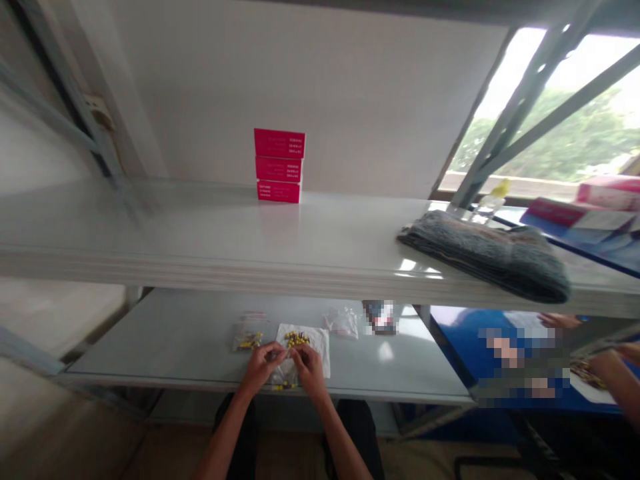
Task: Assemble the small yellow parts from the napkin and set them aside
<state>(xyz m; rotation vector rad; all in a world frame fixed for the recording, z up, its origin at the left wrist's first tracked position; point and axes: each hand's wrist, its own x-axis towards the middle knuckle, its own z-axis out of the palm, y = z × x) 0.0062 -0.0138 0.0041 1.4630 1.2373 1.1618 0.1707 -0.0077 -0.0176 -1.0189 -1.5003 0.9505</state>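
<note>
My left hand [264, 363] and my right hand [307, 365] are close together over the lower shelf, fingers pinched. Between them they grip the top edge of a small clear plastic bag [284, 379], which hangs down with a few yellow pieces at its bottom. Just beyond my fingers, a pile of small yellow-and-dark shiny pieces [298, 339] lies on a white cloth or sheet [321, 347]. A clear zip bag [248, 331] holding similar yellow pieces lies left of the sheet. To the right are clear plastic bags [342, 323], whose contents I cannot make out.
Above runs an upper shelf [200, 230] with stacked pink boxes [279, 167] and a folded grey towel [485, 253]. A clear bottle [491, 201] stands behind the towel. At right, another person's hands [607, 370] are over a blue table [460, 340]. A metal post [530, 367] separates the areas.
</note>
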